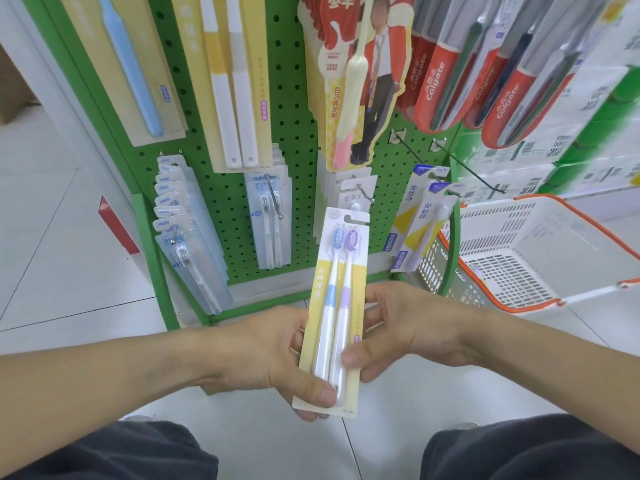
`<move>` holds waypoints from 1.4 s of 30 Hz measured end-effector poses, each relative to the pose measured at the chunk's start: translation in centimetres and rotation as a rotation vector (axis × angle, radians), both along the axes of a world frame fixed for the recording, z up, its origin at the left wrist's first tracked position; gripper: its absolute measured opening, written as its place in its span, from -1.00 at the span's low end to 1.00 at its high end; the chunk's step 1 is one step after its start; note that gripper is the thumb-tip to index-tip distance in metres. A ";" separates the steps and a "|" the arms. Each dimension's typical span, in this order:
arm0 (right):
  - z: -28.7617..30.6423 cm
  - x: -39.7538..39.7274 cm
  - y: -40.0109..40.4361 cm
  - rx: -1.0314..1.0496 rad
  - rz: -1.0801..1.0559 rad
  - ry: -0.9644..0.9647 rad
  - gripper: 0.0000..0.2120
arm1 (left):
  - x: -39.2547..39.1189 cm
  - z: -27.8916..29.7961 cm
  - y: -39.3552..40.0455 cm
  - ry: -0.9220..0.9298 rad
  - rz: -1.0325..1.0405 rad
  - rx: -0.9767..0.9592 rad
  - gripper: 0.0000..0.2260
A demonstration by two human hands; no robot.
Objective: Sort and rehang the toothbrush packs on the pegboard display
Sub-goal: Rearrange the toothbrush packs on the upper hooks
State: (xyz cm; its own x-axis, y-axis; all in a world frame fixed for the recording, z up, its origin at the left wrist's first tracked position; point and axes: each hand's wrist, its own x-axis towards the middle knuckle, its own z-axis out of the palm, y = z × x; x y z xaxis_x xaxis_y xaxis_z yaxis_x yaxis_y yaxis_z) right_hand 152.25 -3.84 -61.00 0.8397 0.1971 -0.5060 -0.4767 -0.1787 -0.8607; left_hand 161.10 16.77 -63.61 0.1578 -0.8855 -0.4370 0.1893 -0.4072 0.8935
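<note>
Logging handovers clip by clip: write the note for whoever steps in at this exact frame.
Left hand: grips the two-brush yellow pack at its lower end, thumb on front.
Right hand: pinches the same pack's right edge.
Pack is upright, off the green pegboard, its hang hole just below the hook holding similar packs.
Done: other packs already hang on their hooks.
Left: hang this pack on a matching hook. White basket at right; contents unclear.
</note>
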 end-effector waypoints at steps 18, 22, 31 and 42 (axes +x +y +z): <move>0.4 -0.8 1.7 -0.340 0.194 -0.102 -0.66 | -0.9 1.8 -0.9 -0.154 0.317 0.154 -0.38; 1.9 -1.3 3.4 -0.480 0.285 -0.214 -0.67 | -0.8 1.2 -0.7 0.002 0.105 0.071 -0.67; 0.1 1.4 -0.3 -0.607 -0.339 -0.231 -0.49 | 0.2 0.9 -0.1 0.094 0.109 0.118 -0.78; 0.0 1.7 -0.4 -0.241 -0.455 -0.580 -0.80 | 0.0 1.6 -0.5 -0.155 0.095 0.230 -0.59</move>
